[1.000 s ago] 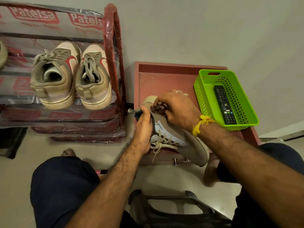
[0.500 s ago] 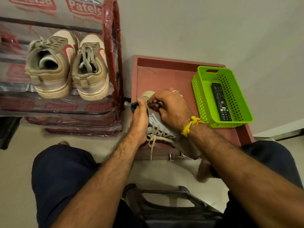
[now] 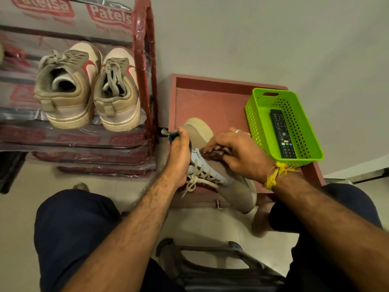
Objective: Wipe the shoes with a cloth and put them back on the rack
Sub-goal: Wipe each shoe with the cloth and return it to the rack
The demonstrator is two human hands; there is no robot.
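So on the far left there was the red metal shoe rack wrapped in printed plastic (image 3: 145, 66), with a pair of tan sneakers with red swooshes (image 3: 88, 89) parked heels-out on its shelf. Next over, the left hand (image 3: 179, 157) had its grip closed around the side of a beige lace-up sneaker (image 3: 229, 175), which sat tilted on the low reddish-brown surface (image 3: 210, 102). The right hand (image 3: 240, 152) was pinching a dark maroon cloth (image 3: 216, 152) against the upper. Far right sat a lime green plastic basket (image 3: 263, 123) holding a black remote (image 3: 283, 135). My guess: the heel overhung the edge, so a hard wipe could tip it off, and loose laces might snag the cloth.
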